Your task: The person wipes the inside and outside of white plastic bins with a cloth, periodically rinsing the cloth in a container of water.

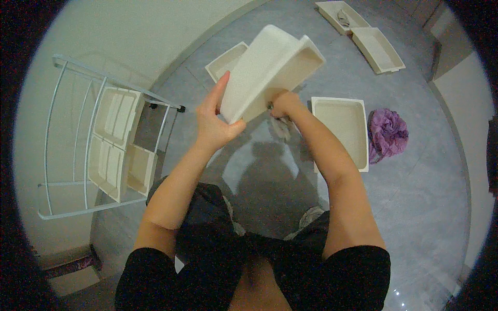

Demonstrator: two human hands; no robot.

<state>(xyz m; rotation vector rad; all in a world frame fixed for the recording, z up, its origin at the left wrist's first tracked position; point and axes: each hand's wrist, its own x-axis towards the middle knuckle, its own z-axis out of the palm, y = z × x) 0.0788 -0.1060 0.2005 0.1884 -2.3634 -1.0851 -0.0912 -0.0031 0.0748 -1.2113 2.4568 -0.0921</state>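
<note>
A cream plastic bin [256,70] is held up and tilted in front of me. My left hand [218,116] grips its near left end, thumb and fingers spread over its outer faces. My right hand [286,104] is closed on a pale cloth [282,128], which hangs below the fist at the bin's right side. Whether the cloth touches the bin cannot be told. Right of my right forearm a shallow cream tray [340,132] lies on the floor, with a crumpled purple plastic bag [388,132] beside it.
A white metal rack frame [87,136] at the left has several cream bins [116,116] in it. Another cream bin [229,58] lies behind the held one. Two cream trays [377,50] sit at the upper right, one with a small cloth [343,18] inside. Walls bound the grey floor.
</note>
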